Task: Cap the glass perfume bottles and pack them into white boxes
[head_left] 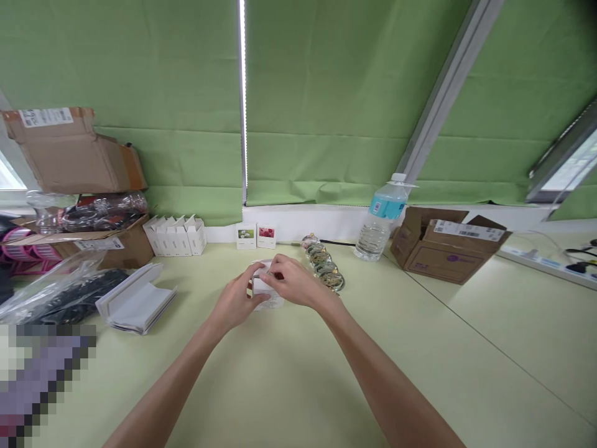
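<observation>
My left hand (237, 300) and my right hand (291, 281) meet at the middle of the pale green table, both gripping a small white carton (269, 301). Their fingers cover most of its top. A small shiny piece (269, 272) shows between my fingertips, but it is too small to identify. Just behind my right hand lies a row of glass pieces with gold trim (324, 262). Two small white boxes with flower pictures (245, 236) stand farther back, beyond my hands.
Folded white cartons (175, 236) stand at the back left, with flat white cartons (137, 298) and a plastic bag of black items (60, 295) nearer. A cardboard box (450, 246) and a water bottle (380, 221) stand at the back right. Green blinds (326, 93) hang behind.
</observation>
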`<state>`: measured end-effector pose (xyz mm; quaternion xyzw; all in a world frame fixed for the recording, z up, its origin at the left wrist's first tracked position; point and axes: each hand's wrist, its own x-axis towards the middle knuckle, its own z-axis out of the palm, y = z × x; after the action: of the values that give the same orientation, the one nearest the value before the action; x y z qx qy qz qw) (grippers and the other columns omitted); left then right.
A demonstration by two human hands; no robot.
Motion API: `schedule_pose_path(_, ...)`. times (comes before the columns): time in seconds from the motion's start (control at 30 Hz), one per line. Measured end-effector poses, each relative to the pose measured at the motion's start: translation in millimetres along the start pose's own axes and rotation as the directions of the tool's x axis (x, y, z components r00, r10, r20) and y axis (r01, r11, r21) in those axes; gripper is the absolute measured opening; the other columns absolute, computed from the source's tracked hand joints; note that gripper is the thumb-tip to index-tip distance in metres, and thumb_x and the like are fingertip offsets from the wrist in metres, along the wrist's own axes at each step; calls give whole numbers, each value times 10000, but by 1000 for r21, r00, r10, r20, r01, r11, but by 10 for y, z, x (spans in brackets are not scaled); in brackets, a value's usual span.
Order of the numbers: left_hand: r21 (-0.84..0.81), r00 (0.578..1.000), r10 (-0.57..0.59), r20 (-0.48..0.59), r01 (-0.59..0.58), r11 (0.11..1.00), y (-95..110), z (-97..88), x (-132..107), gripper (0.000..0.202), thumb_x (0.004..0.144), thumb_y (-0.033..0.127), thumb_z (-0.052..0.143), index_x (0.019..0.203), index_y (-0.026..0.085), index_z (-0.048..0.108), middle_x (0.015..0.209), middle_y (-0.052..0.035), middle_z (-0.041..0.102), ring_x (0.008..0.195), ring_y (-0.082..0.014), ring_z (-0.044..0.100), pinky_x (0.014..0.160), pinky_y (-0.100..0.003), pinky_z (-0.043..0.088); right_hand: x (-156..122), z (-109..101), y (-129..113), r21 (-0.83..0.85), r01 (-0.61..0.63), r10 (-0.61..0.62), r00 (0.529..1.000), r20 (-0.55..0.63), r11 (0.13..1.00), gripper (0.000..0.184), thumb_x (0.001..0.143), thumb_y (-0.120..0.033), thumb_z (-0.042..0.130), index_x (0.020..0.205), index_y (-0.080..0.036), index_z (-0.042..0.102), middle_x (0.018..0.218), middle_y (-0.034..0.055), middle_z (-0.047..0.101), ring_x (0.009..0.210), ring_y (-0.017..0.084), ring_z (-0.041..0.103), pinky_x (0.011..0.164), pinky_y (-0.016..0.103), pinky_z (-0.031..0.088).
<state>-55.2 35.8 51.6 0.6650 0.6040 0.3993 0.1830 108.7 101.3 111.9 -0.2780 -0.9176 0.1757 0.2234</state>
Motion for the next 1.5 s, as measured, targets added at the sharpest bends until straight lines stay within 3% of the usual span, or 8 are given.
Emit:
schedule_pose_path(0.2,21,1000,27,2,-27,999,-1,-3,-6,565,768,304,584,1305,346,413,1032,-9,637,773,-179,618,647,-277,510,17,74,8,-72,-53,55,998,31,996,353,898,-242,366,597,-160,533,676,37,552,648,132,469,579,249,301)
schedule_pose_path(0.33,39,1000,25,6,-25,999,-12,-9,-8,568,772,313,585,1313,354,415,1040,-15,638,753,-176,620,643,-279,513,36,123,-10,-100,-201,204,979,20,974,299,807,-179,395,518,-173,471,519,4,451,495,112,341,480,265,214)
schedule_pose_path(0.73,46,996,81,32,-83,995,-9,-21,-7,625,783,314,586,1362,378,359,1108,-12,632,876,-190,609,752,-324,537,-20,15,-21,81,-294,289,955,64,953,389,782,-404,483,475,-179,401,501,-25,302,484,93,244,444,257,171)
schedule_pose_path(0.97,-76,998,68,16,-66,995,-54,2,-2,645,808,313,571,1388,345,291,1144,-38,619,921,-198,640,823,-369,531,-43,-195,106,159,-207,212,977,-19,965,379,845,-425,414,584,-166,508,546,-34,349,505,92,291,472,245,213)
schedule_pose_path(1.07,-176,995,81,-65,-91,980,-100,28,16,585,814,336,570,1339,280,317,1169,-64,607,945,-195,644,840,-371,528,-68,-281,158,161,-207,210,978,0,965,371,839,-437,435,630,-158,562,572,-17,434,530,106,360,485,246,256)
schedule_pose_path(1.17,-215,986,74,-147,-105,971,-123,32,28,478,806,384,585,1222,244,395,1156,-65,606,903,-181,657,806,-347,539,-87,-305,188,181,-206,205,978,26,962,359,837,-433,454,667,-156,607,588,-3,494,559,123,418,506,248,296)
schedule_pose_path(1.33,-159,985,101,-140,-123,980,-53,6,13,309,873,431,480,1099,242,574,1176,-47,605,964,-180,628,806,-315,538,-91,-253,197,203,-177,159,982,102,963,316,841,-387,472,710,-158,646,630,8,563,578,130,468,521,248,332)
schedule_pose_path(1.5,-188,985,75,-155,-104,977,-6,40,23,378,904,459,393,992,206,660,1152,-67,629,1006,-203,602,803,-310,527,-73,-201,213,118,-171,173,985,-6,978,220,835,-295,493,766,-180,668,750,19,648,658,137,541,594,255,376)
